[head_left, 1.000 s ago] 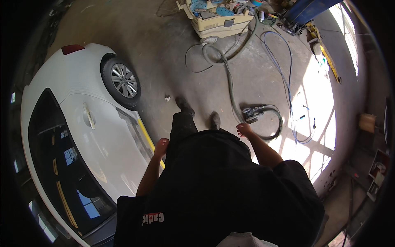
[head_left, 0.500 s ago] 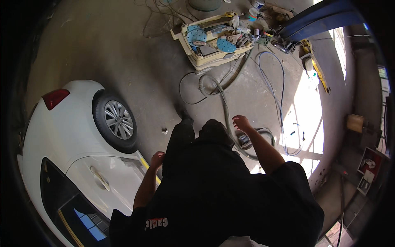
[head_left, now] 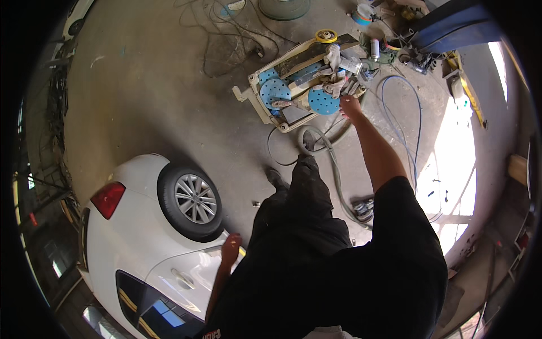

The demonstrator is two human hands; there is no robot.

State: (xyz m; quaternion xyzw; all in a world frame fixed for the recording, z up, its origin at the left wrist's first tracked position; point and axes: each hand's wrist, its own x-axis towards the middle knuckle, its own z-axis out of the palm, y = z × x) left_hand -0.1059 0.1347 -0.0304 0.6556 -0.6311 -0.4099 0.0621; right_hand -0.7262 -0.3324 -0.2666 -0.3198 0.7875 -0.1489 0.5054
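Observation:
My right hand [head_left: 349,108] reaches forward to the near right corner of a cream-coloured cart [head_left: 291,125], its fingers apart and slightly bent. Beside the fingertips lies a blue perforated sanding disc [head_left: 323,101]; whether they touch it I cannot tell. Another blue sanding disc [head_left: 275,92] lies on the cart's left part. Crumpled gloves [head_left: 334,85] rest among tools between them. My left hand [head_left: 230,248] hangs low beside the white car's door [head_left: 186,271], fingers curled in, with nothing visible in them.
The white car's rear wheel [head_left: 195,202] stands to my left. A thick grey hose [head_left: 334,169] runs from the cart to a sander-like tool [head_left: 363,210] on the floor. A blue hose [head_left: 419,113] loops at right, near a blue post [head_left: 451,25]. Dark cables [head_left: 226,34] lie beyond the cart.
My right hand has stretched forward from near my legs to the cart's edge. The cart now appears closer, and the car sits lower in view. My left hand stays low by the car.

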